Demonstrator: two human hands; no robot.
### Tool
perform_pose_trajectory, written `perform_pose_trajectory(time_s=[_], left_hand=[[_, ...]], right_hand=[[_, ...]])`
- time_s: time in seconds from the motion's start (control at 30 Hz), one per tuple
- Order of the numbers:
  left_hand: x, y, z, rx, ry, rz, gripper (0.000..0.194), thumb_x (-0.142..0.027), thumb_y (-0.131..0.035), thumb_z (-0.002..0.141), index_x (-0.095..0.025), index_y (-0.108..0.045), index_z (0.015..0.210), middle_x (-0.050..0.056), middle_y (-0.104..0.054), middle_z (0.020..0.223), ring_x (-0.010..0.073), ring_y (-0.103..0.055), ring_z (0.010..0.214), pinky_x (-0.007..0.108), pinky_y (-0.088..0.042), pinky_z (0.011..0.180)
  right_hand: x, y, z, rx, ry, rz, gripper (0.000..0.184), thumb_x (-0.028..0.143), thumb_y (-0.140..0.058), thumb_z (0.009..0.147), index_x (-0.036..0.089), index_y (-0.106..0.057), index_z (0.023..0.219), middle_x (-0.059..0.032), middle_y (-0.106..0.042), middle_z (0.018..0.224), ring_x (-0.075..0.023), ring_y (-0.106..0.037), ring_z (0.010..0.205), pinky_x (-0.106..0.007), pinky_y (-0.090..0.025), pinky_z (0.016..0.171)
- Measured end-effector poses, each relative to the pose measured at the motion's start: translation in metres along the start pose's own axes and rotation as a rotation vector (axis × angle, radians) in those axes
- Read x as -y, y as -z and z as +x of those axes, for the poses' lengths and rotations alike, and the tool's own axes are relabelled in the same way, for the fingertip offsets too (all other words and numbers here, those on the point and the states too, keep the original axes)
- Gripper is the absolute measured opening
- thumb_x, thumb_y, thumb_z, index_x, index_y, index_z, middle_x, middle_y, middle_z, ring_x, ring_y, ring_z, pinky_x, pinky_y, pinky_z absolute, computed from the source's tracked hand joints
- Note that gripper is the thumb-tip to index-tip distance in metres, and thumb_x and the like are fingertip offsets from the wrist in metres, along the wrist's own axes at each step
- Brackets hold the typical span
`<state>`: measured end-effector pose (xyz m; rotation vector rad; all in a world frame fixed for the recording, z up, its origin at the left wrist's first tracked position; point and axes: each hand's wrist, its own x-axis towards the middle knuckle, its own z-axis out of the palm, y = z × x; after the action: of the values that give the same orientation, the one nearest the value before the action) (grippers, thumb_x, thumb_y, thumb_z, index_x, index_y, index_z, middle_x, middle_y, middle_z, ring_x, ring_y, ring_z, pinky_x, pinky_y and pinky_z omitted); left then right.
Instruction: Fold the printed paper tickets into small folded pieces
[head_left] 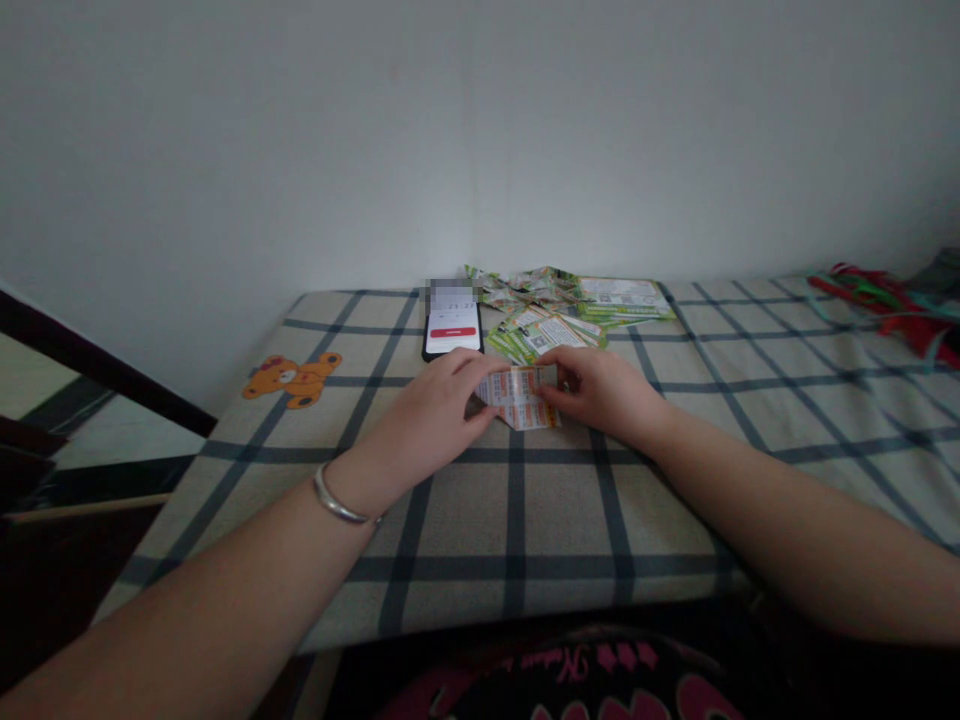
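Note:
Between my two hands is a small printed paper (525, 398) with orange and white blocks, creased down the middle. My left hand (454, 398) pinches its left edge between thumb and fingers. On the opposite side my right hand (589, 392) grips the right edge the same way. Just beyond the paper lie several green and white printed cards (551, 332), fanned over each other. A phone (453, 330) with a lit screen and a red button on it lies beyond my left hand.
Crumpled green printed wrappers (532, 288) and a flat printed sheet (626, 297) lie against the wall. A bear cutout (292, 380) is on the checked tablecloth (465, 520) at left. Red and green cords (892, 310) lie far right.

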<state>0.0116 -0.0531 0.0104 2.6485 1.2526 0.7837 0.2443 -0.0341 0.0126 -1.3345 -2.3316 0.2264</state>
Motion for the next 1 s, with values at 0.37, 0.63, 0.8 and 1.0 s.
perform_pose_trajectory(time_s=[0.37,0.63,0.8,1.0], left_hand=[[0.001,0.001,-0.002,0.085,-0.197,0.096,0.018,-0.018,-0.063,0.087,-0.024,-0.072,0.101,0.006,-0.062,0.115,0.0241,-0.055,0.109,0.045,-0.048,0.096],[0.002,0.001,-0.002,0.174,-0.222,0.127,0.016,-0.020,-0.060,0.089,-0.025,-0.072,0.099,0.004,-0.068,0.103,0.0221,-0.058,0.100,0.041,-0.048,0.088],[0.000,0.003,-0.003,0.188,-0.216,0.127,0.017,-0.022,-0.059,0.090,-0.024,-0.072,0.101,0.004,-0.068,0.104,0.0225,-0.058,0.100,0.040,-0.048,0.088],[0.001,0.004,-0.003,0.205,-0.204,0.098,0.018,-0.021,-0.058,0.091,-0.023,-0.072,0.102,0.004,-0.068,0.107,0.0215,-0.058,0.101,0.039,-0.048,0.090]], right_hand=[[-0.004,-0.002,0.001,0.027,0.027,0.007,0.029,0.031,-0.063,0.084,0.021,-0.066,0.111,0.0013,-0.062,0.070,-0.0112,-0.050,0.059,-0.024,-0.031,0.054],[-0.007,-0.001,0.002,0.039,0.046,0.020,0.034,0.025,-0.063,0.082,0.022,-0.065,0.115,0.0015,-0.063,0.074,-0.0111,-0.050,0.061,-0.024,-0.032,0.055],[-0.005,0.005,0.001,0.028,0.103,0.101,0.029,0.014,-0.057,0.080,0.018,-0.068,0.107,-0.0011,-0.066,0.080,-0.0119,-0.053,0.065,-0.024,-0.039,0.061],[-0.007,0.016,-0.001,0.073,0.294,0.085,0.027,0.005,-0.056,0.078,0.019,-0.071,0.095,-0.0042,-0.071,0.091,-0.0172,-0.061,0.087,-0.031,-0.045,0.082]])
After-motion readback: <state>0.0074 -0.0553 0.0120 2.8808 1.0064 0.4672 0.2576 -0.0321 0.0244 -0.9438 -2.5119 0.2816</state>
